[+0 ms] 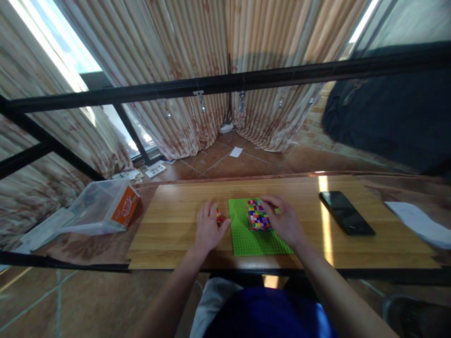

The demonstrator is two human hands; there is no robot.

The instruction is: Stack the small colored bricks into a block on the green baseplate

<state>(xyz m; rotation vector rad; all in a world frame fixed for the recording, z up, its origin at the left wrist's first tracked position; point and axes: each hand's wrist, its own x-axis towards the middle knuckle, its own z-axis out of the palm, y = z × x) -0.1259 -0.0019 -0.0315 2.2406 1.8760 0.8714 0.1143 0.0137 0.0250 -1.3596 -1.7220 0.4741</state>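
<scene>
A green studded baseplate [243,241] lies on the wooden table, and on it stands a block of many-coloured toy bricks [258,217]. My right hand [283,220] is at the right side of that block, its fingers bent together by the top edge; whatever they pinch is too small to make out. Left of the baseplate rests my left hand [208,227], cupped on the tabletop with the thumb held apart. Loose red and yellow bricks [220,217] show between its thumb and fingers, partly covered by the hand.
A black phone [347,213] lies on the table [169,225] to the right, white paper [419,223] beyond it. At the left stands a clear plastic box [98,206] with an orange label. A dark metal bar [169,91] crosses before the curtains.
</scene>
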